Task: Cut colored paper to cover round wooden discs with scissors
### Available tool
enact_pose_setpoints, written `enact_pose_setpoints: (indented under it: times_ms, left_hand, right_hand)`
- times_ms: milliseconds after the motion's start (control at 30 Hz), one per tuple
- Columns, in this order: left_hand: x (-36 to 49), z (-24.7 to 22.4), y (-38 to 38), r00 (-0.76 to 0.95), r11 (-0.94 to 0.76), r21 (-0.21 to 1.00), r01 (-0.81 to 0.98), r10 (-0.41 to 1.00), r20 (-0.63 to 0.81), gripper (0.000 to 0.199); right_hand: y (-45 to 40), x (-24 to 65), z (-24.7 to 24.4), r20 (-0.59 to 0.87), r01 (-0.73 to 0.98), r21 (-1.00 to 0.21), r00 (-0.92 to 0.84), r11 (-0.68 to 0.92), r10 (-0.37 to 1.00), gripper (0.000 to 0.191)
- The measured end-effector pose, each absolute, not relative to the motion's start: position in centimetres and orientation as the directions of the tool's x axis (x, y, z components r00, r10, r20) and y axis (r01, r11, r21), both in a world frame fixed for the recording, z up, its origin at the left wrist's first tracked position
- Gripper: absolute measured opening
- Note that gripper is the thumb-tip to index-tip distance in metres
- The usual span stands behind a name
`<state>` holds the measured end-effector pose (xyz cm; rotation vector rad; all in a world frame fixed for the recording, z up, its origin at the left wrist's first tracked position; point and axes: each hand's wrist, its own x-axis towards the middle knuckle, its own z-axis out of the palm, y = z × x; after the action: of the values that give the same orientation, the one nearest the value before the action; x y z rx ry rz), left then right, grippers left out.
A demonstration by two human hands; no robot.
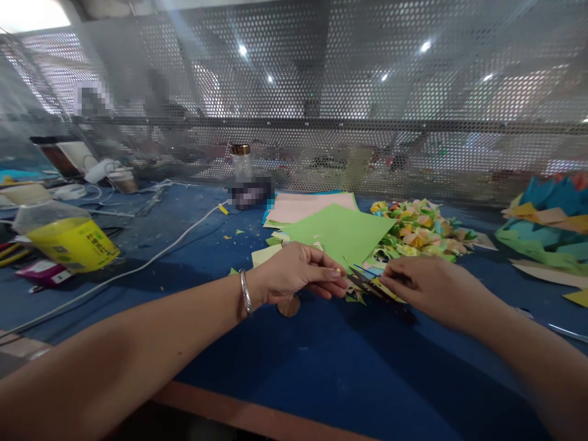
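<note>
So the left hand (307,273) has thumb and fingers pinched on a tiny pale yellow bit (339,271), and the right hand (425,286) has its fingertips closed on a thin blue stick (365,270) — both between the hands, near the green sheet (337,229) on the desk (294,373). Folded paper pieces (416,231) are heaped just behind the right hand.
</note>
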<state>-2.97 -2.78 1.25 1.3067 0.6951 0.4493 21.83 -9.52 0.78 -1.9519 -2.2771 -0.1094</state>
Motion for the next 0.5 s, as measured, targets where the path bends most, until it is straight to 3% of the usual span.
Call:
enact_pose_setpoints:
  times_ms: [133,233,433,500]
  left_hand:
    - [-2.8,1.1,-3.0,0.741,0.245,0.966,0.086,0.632,-0.226,0.013]
    - [-2.7,1.1,-3.1,0.738,0.244,0.966,0.089,0.635,-0.228,0.017]
    - [-2.3,0.9,-3.5,0.721,0.204,0.972,0.117,0.655,-0.224,0.021]
    - [-2.2,0.9,-3.6,0.718,0.207,0.972,0.114,0.659,-0.225,0.021]
  right_hand:
    - [-9.4,22.1,0.3,0.179,0.981,-0.020,-0.185,0.192,0.966,0.025]
    - [-9.5,21.9,0.2,0.276,0.969,-0.043,-0.221,0.242,0.935,0.022]
    - [-10.6,19.6,1.1,0.423,0.854,-0.271,-0.310,0.445,0.851,0.020]
    - [-10.9,18.8,1.3,0.464,0.820,-0.297,-0.325,0.490,0.824,0.019]
